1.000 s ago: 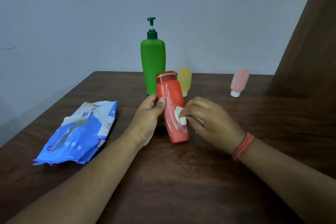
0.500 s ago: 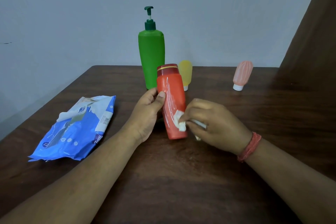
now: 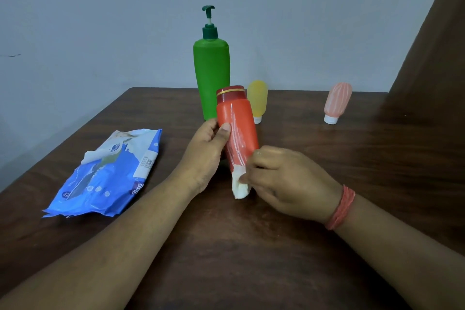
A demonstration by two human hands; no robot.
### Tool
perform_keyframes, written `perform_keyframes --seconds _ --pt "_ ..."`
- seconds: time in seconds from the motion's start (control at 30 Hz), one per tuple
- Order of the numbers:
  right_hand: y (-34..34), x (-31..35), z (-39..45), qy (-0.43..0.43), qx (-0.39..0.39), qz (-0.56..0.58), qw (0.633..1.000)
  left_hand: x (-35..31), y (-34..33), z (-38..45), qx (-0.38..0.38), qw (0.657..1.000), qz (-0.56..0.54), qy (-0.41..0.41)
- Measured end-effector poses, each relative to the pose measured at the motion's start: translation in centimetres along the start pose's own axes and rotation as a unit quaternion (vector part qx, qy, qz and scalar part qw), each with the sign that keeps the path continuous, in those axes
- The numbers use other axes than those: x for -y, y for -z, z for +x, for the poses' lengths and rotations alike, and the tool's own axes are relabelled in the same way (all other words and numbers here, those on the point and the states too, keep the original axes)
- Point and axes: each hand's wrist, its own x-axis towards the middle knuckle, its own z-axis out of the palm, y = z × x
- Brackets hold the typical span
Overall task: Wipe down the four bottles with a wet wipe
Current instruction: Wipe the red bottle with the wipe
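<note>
My left hand [image 3: 205,156] grips the orange bottle [image 3: 236,128] round its middle, tilted with the red cap up and away from me. My right hand [image 3: 284,182] pinches a white wet wipe [image 3: 240,185] against the bottle's lower end. A streak of wet shine runs down the bottle's front. Behind it stands the tall green pump bottle [image 3: 211,75]. A small yellow bottle [image 3: 258,100] stands cap-down just right of the green one. A small pink bottle [image 3: 337,102] stands cap-down farther right.
A blue wet-wipe pack [image 3: 108,178] lies on the dark wooden table [image 3: 251,246] at the left, its flap lifted. A grey wall rises behind the table. A brown panel [image 3: 432,58] closes the right side.
My right hand has slid the wipe down the orange bottle from its middle to its lower end. The left hand keeps its hold.
</note>
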Motion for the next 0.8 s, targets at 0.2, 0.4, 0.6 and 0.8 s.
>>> perform_keyframes --seconds 0.2,0.4,0.6,0.8 --pt "0.2 -0.3 0.2 -0.012 0.007 -0.049 0.999 -0.7 -0.2 -0.1 -0.011 0.999 0.039 -0.021" --pt "0.4 -0.4 0.0 -0.025 -0.011 -0.076 0.997 -1.0 -0.1 0.0 -0.040 0.998 0.038 -0.010" --pt "0.3 -1.2 -0.1 -0.050 -0.010 -0.084 0.995 -1.1 0.4 0.2 -0.066 0.998 0.018 0.009" --pt "0.0 -0.3 0.0 -0.021 0.011 -0.053 0.998 -1.1 0.4 0.3 -0.074 0.997 0.022 0.022"
